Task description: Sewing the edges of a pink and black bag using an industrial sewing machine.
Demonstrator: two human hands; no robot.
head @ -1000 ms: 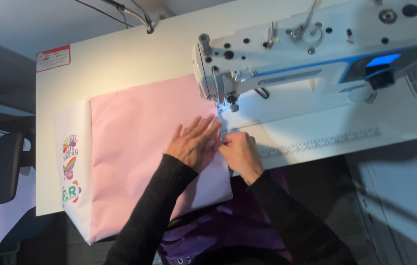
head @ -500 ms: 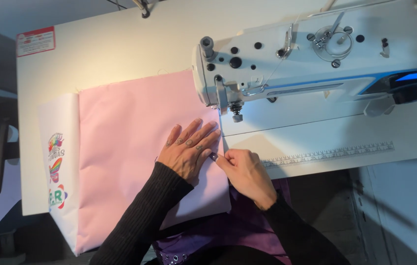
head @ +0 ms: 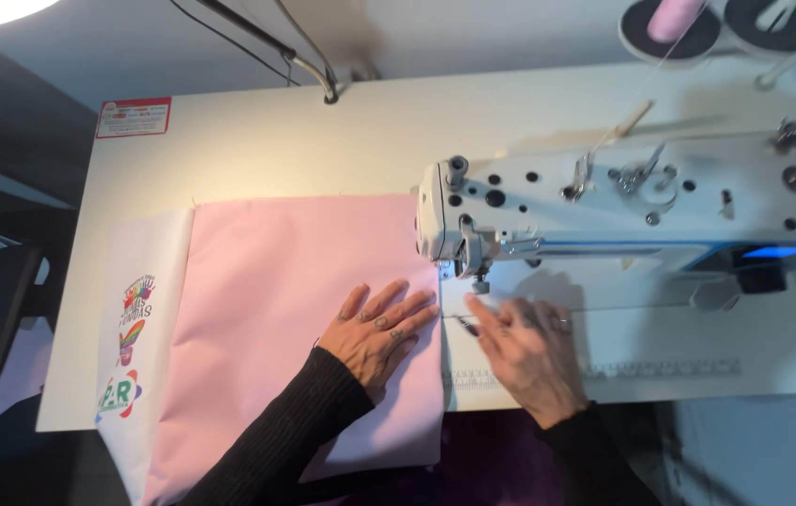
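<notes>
— Since half a second back our right hand (head: 529, 361) has slid off the pink fabric (head: 304, 319) and onto the bare white surface (head: 323, 141) beside the cloth's right edge; our left hand (head: 379, 328) has stayed where it was.

— And the left lies flat, fingers spread, palm pressing the cloth near that edge. No grip there at all, simply an open hand weighing the fabric down, likely so it keeps square to the needle.

— The right is loosely open too, fingers stretched toward the sewing machine (head: 623, 206). Something thin and dark lies under its fingertips; we cannot tell whether we pinch it or merely touch it.

— The pink fabric lies spread across the surface, its right edge just beside the presser foot (head: 480, 284), its lower end hanging over the near edge toward our lap.

— A white panel with colourful print (head: 135, 328) sits to its left, touching or joined to it.

— Around us: a ruler strip (head: 604, 373) along the surface front, a red label (head: 133, 117) at the far corner, a pink thread cone (head: 675, 19) behind the machine. The machine head overhangs the seam line, crowding our fingers.
</notes>
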